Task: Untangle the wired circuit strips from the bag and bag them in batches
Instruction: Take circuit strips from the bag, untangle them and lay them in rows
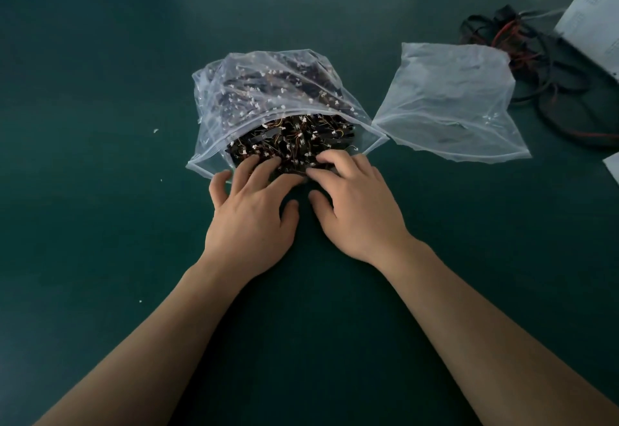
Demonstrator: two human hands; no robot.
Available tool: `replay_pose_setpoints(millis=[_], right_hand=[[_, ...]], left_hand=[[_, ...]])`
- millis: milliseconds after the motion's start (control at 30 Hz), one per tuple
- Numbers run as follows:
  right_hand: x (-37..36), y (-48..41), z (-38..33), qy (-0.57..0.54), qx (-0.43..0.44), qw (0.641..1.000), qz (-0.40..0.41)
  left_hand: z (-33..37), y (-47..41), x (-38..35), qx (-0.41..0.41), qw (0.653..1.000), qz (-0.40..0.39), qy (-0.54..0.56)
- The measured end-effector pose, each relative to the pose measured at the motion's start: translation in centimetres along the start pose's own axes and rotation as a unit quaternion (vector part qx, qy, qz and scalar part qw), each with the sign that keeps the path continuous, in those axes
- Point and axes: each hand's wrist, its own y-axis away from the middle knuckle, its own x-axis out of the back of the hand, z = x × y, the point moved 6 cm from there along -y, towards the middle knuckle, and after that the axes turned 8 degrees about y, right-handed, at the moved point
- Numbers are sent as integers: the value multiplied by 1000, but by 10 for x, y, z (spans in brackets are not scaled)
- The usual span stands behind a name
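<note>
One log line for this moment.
phase: reaching into full bag | left hand: fingers on strips | right hand: fingers on strips | second bag: to its right, nearly empty

The left hand and right hand are bare.

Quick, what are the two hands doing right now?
Left hand: open, resting on the strips.
Right hand: bent onto the strips; grip cannot be told.

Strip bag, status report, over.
Hands open: left hand, right hand on circuit strips at full bag mouth. Strips tangled inside. Beside it, second bag; nothing blocking.
</note>
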Motion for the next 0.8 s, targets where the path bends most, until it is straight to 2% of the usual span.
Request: replay_pose_setpoints(millis=[200,400,667,800], right_hand=[[5,2,2,-14,-12,999,26],[-6,-2,3,4,-16,999,-34],[5,3,7,-79,-17,996,38],[-2,3,5,-38,-18,999,-22]], left_hand=[[0,4,3,10,1000,4,14],[-4,3,3,13,999,25,27],[-5,5,6,7,997,53,63],[-1,4,3,8,1000,7,30]])
